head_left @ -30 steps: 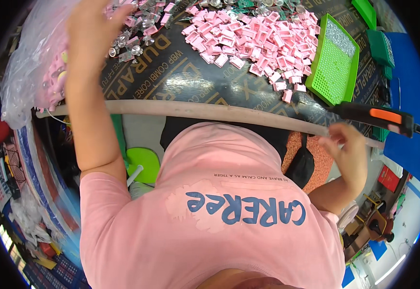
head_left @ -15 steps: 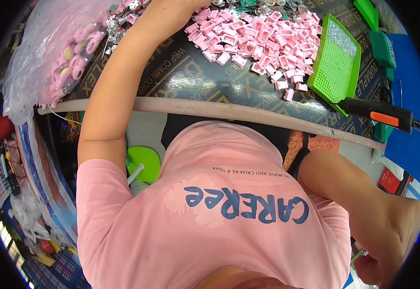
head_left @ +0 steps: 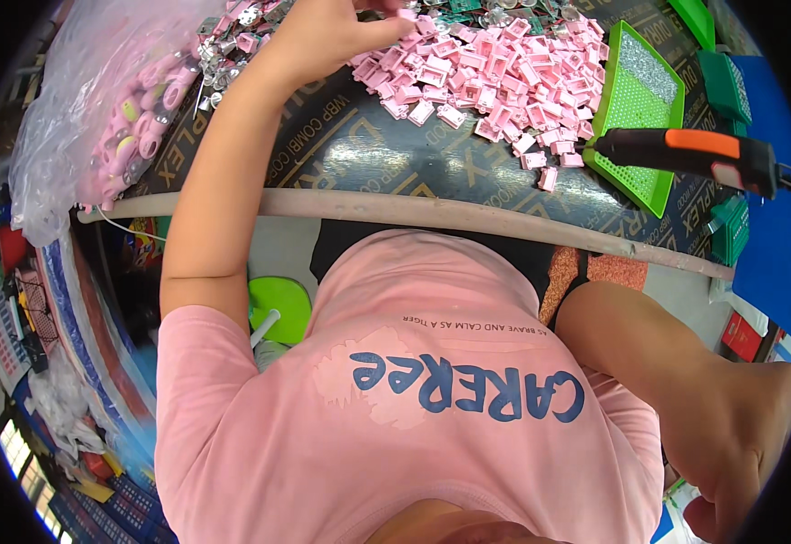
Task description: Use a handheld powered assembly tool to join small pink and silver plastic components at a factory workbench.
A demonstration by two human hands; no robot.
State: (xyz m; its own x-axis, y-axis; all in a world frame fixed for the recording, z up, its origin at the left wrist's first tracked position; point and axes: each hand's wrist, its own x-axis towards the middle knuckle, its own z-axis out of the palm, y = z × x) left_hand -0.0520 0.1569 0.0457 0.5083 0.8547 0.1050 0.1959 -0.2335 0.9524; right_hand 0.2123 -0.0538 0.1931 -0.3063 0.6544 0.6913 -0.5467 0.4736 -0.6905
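Observation:
My left hand (head_left: 346, 32) is at the top edge of the view, over the left end of a heap of small pink plastic casings (head_left: 504, 77). Its thumb and a finger curve toward each other beside the casings; the other fingers are cut off, and whatever lies between them is too small to name. My right hand (head_left: 736, 453) is raised at the lower right, bent back toward me with its fingers curled. What it may hold is hidden. A black handheld tool (head_left: 686, 145) with an orange patch and a cord extends over a green tray (head_left: 645, 186).
The tray holds silvery small parts (head_left: 640, 72). Metal parts and green boards (head_left: 223, 59) lie left of and behind the casings. A clear bag of pink pieces (head_left: 141, 118) rests at the table's left. A pale rounded edge (head_left: 395, 207) borders the dark table (head_left: 359, 145).
My left hand has drawn slightly nearer, and its thumb now shows beside the casings. The black tool has swung up and left over the tray. My right hand has barely moved.

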